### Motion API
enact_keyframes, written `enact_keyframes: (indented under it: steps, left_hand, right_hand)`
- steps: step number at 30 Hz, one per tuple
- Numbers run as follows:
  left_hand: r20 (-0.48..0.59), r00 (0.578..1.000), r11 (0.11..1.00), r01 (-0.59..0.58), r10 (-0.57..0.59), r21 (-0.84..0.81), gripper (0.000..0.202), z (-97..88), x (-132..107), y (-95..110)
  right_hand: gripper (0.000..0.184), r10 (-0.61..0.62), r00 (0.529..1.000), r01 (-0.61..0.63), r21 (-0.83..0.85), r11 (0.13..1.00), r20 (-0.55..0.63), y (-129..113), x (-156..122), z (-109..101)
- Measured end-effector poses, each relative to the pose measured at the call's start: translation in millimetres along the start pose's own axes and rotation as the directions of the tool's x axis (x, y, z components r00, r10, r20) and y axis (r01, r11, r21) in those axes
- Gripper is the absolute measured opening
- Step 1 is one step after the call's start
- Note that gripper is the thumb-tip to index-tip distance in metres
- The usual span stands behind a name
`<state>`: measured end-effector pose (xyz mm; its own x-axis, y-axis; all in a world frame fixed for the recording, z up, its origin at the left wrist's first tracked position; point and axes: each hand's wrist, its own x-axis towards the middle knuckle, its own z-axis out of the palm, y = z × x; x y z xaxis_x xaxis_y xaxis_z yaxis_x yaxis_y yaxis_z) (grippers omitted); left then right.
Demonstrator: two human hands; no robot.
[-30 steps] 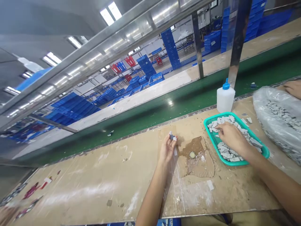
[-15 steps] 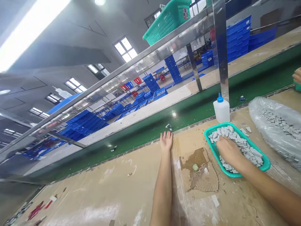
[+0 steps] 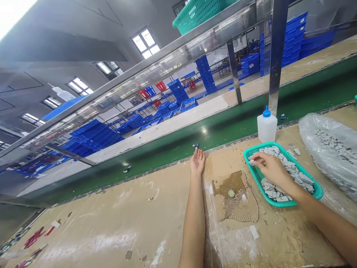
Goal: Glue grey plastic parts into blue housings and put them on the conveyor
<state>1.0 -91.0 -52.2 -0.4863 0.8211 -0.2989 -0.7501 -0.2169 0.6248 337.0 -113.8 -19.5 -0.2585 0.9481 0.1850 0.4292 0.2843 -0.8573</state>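
My left hand (image 3: 198, 162) rests palm up at the edge of the green conveyor belt (image 3: 164, 154), its fingers spread and empty. Just beyond the fingertips lies a small dark blue and white part (image 3: 195, 145); whether they touch I cannot tell. Over the left end of a green plastic basket (image 3: 302, 203), my right hand (image 3: 269, 167) pinches a small light grey piece (image 3: 250, 162) between thumb and fingers. Many similar flat grey pieces (image 3: 302, 178) fill the basket loosely.
A white squeeze bottle with a blue cap (image 3: 267, 126) stands behind the basket. To the right lies a clear plastic bag (image 3: 315, 128) of grey pieces. A stained cardboard piece (image 3: 245, 210) carries a small round cap (image 3: 231, 193). A metal post (image 3: 279, 56) rises beyond the belt.
My right hand has lifted from the pieces toward the basket's left end, now pinching one. The dark parts on the belt have shifted slightly left; my left hand stays nearly still.
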Motion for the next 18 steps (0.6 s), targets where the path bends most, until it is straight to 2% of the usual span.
enact_keyframes:
  steps: [2,5,9,12,14,16,18]
  left_hand:
    - [-0.007,1.000,1.000,0.004,-0.004,0.004,0.028,0.9,1,-1]
    - [-0.003,1.000,1.000,0.002,-0.002,0.004,0.026,0.5,2,-1]
    - [0.039,0.999,1.000,0.004,-0.005,0.026,0.026,1.3,-2,3]
    - [0.167,0.986,0.994,0.012,-0.031,0.113,0.026,12.1,-14,3]
    - [0.318,0.947,0.976,-0.018,-0.053,0.217,0.030,26.4,-29,-1]
    - [0.459,0.882,0.932,-0.075,-0.104,0.354,0.034,44.4,-47,-9]
    - [0.546,0.816,0.849,-0.143,-0.190,0.509,0.036,62.3,-68,-20]
  right_hand:
    - [0.019,0.058,0.998,-0.058,0.206,0.977,0.005,-3,2,-5]
    - [0.037,0.114,0.989,-0.142,0.420,0.896,0.092,-8,3,-10]
    - [0.054,0.181,0.964,-0.259,0.556,0.790,0.193,-12,1,-11]
    - [0.055,0.214,0.949,-0.312,0.608,0.731,0.230,-13,0,-11]
    - [0.056,0.219,0.947,-0.321,0.621,0.715,0.236,-15,0,-13]
    - [0.057,0.212,0.953,-0.303,0.624,0.720,0.218,-18,1,-14]
    - [0.058,0.203,0.963,-0.268,0.619,0.738,0.175,-20,2,-15]
